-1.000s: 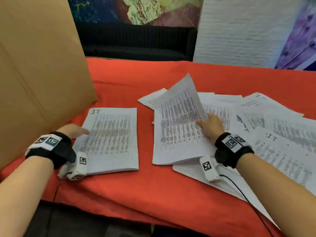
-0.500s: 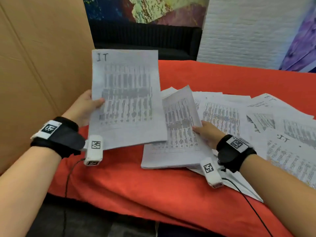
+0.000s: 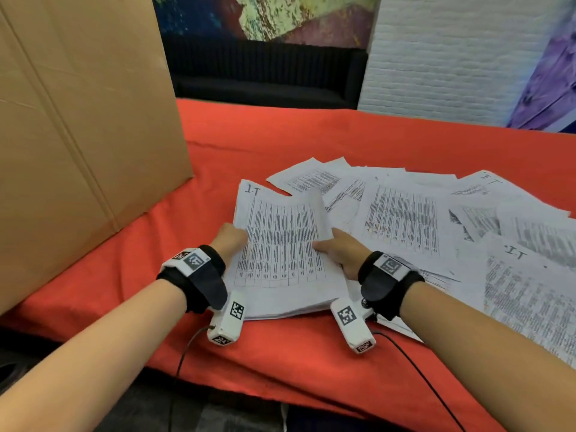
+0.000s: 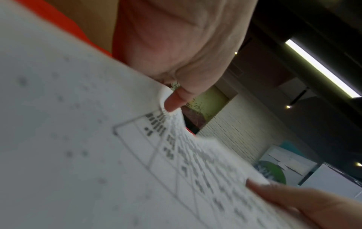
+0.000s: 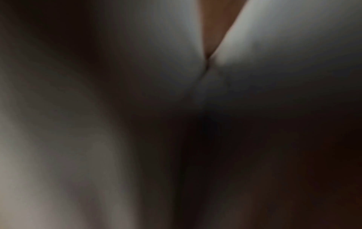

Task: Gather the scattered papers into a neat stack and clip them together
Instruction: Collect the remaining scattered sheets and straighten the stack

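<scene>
A stack of printed table sheets (image 3: pixel 280 244), its top page marked "I.T", lies near the front of the red-covered table (image 3: pixel 311 141). My left hand (image 3: pixel 229 241) grips the stack's left edge, with the fingers hidden under the paper. In the left wrist view its thumb tip (image 4: pixel 173 102) presses on the top sheet (image 4: pixel 98 155). My right hand (image 3: pixel 341 252) holds the right edge, thumb on top; that thumb (image 4: pixel 293 199) also shows in the left wrist view. Loose sheets (image 3: pixel 405 222) spread out to the right. The right wrist view is dark and blurred.
A tall cardboard box (image 3: pixel 78 135) stands on the table's left side, close to my left arm. More sheets (image 3: pixel 530 291) overlap up to the right edge of the view. A white brick wall (image 3: pixel 436 57) and a dark sofa (image 3: pixel 265 76) lie behind the table.
My left hand lifted its stack off the table's left side, carried it right and laid it on the pile under my right hand. Both hands now hold one stack.
</scene>
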Available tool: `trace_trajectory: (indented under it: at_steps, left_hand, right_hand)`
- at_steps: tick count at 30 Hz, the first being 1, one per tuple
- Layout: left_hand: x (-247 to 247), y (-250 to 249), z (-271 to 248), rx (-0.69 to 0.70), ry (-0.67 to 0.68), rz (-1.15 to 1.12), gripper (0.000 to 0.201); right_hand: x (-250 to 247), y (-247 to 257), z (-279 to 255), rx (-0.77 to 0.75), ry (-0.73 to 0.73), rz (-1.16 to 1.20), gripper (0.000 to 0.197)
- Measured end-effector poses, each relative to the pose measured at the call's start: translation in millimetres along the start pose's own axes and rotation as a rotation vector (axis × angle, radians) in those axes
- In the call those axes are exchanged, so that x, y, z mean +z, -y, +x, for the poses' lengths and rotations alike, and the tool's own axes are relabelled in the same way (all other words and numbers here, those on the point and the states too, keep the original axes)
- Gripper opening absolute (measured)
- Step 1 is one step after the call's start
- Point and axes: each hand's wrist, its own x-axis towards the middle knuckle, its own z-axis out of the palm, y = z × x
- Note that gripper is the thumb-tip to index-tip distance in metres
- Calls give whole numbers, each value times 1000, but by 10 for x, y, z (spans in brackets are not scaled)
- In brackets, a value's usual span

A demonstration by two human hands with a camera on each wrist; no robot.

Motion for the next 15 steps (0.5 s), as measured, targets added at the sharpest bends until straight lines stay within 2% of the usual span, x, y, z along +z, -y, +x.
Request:
trace_trajectory:
  at_steps: [2,4,5,7,9,11,13,15]
  left_hand:
    - [-68,14,-11,0,-3,-120,59]
    - [-191,39,84,33,11,-307,63]
    - [-254,-41,6,88,-12,-386,53]
    - [-344,-298,-190,317,-179,-496,22]
    - [-409,-606,-452,581,-413,-445,24]
    - [-445,-820,-645,795,-555,-415,22]
    - [-479,-904,-728,828,-631,-378,45]
    - [-490,-859,-696,814,-624,-325,51]
  right_hand:
    - [-36,82,-35,-86,63,40,38]
    - [-97,217,-98,-173,132,110,38]
    - [-117,295,-138,-221,158,139,36]
    - [-111,498,-217,-359,156,94,35]
    - [-45,752,-294,-562,102,-21,39]
    - [45,971,-335,-745,31,-53,38]
    - [94,1105,-367,-828,-5,20,36]
    - [74,1090,-354,-833,15,53,33]
